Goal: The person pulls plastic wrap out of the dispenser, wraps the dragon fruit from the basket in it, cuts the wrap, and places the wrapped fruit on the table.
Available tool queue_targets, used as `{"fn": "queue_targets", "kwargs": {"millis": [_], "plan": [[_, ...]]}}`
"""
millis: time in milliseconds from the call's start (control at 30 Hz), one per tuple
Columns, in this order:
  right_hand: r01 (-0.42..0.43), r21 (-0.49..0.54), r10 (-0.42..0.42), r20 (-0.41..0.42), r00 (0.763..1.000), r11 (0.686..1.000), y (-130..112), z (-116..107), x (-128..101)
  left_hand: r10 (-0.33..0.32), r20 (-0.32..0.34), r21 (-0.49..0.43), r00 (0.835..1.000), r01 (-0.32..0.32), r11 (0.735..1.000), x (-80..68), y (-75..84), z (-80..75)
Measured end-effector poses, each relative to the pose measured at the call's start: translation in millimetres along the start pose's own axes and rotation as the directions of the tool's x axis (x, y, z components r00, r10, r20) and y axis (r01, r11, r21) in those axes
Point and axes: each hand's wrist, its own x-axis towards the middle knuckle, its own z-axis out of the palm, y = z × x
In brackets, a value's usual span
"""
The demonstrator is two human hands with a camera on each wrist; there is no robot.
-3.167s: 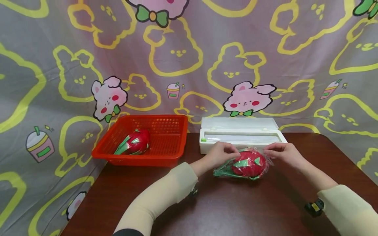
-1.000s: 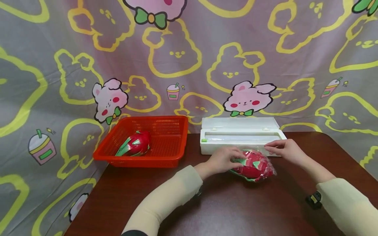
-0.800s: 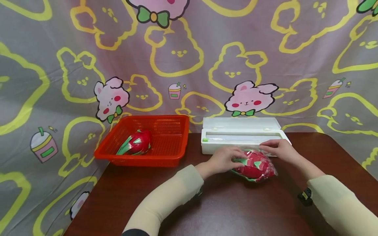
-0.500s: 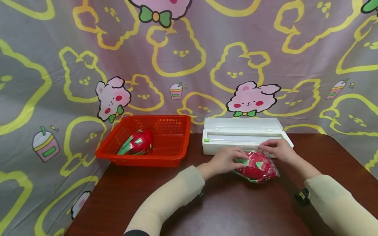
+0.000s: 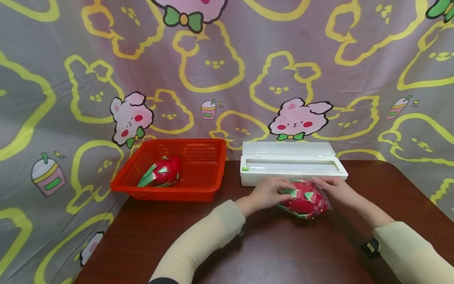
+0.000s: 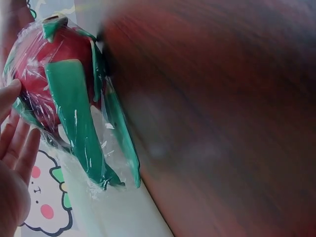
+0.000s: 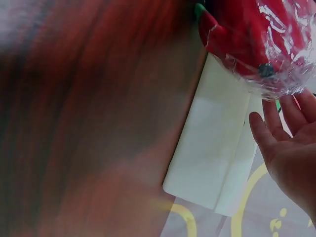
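Wrapped dragon fruit (image 5: 304,199) on the table (image 5: 276,252), just before the cling-film dispenser (image 5: 291,167). My left hand (image 5: 267,193) and right hand (image 5: 337,190) cup its 2 ends with relaxed fingers, no clench. Film looks slick, the fruit firm and fairly heavy, I judge; hold the body, not the green scales.

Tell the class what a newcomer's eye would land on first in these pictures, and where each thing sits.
First, the film-wrapped red dragon fruit on the brown table, with the left hand and right hand against its two sides. Behind it lies an open white wrap dispenser. To the left, a red basket holds a second dragon fruit.
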Motion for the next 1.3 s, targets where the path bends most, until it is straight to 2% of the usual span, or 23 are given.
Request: {"fn": "queue_targets", "kwargs": {"millis": [167,267,333,433,500,600,667,700,767,867,1033,1200,1300], "plan": [[0.070,0.049,-0.073,0.058,0.996,0.996,3.8,2.4,-6.0,0.023,-0.069,0.000,0.997,-0.023,1.000,-0.5,3.2,3.5],[0.065,0.084,-0.073,0.097,0.993,0.994,5.7,2.8,-7.2,0.031,-0.114,0.007,0.993,-0.030,1.000,-0.6,7.3,5.0],[0.061,0.102,-0.073,0.121,0.990,0.993,7.5,2.8,-7.4,0.012,-0.134,0.005,0.991,-0.011,1.000,0.2,9.9,5.3],[0.038,0.094,-0.051,0.137,0.989,0.995,8.8,3.0,-7.7,-0.009,-0.144,-0.005,0.990,0.009,1.000,1.7,10.7,4.5],[0.019,0.081,-0.030,0.137,0.990,0.997,8.3,3.5,-7.4,-0.002,-0.135,-0.006,0.991,0.001,1.000,2.4,8.4,3.5],[0.006,0.074,-0.017,0.145,0.989,0.997,6.5,4.8,-5.9,-0.016,-0.105,-0.052,0.994,0.010,0.999,0.2,2.2,0.2],[0.019,0.074,-0.030,0.155,0.987,0.997,6.0,5.8,-5.1,-0.089,-0.072,-0.119,0.993,0.080,0.990,-3.0,-2.6,-3.2],[0.022,0.076,-0.034,0.162,0.986,0.997,6.0,6.1,-5.0,-0.143,-0.051,-0.159,0.988,0.133,0.978,-4.9,-4.7,-5.2],[0.034,0.072,-0.046,0.167,0.985,0.997,6.3,6.5,-5.2,-0.249,0.002,-0.223,0.968,0.244,0.944,-7.9,-8.1,-8.9],[0.034,0.059,-0.043,0.163,0.986,0.998,6.7,6.3,-6.5,-0.317,0.102,-0.255,0.943,0.333,0.908,-8.5,-12.0,-11.1],[0.019,0.060,-0.029,0.171,0.985,0.998,8.6,6.9,-7.1,-0.259,0.240,-0.251,0.935,0.318,0.914,-3.6,-15.0,-5.7],[0.022,0.061,-0.034,0.190,0.981,0.998,9.5,7.6,-5.4,-0.253,0.259,-0.292,0.932,0.325,0.899,-0.7,-16.8,-1.0],[0.026,0.071,-0.040,0.203,0.978,0.997,8.0,7.7,-4.4,-0.235,0.256,-0.306,0.938,0.310,0.900,1.0,-17.5,-1.0]]}}
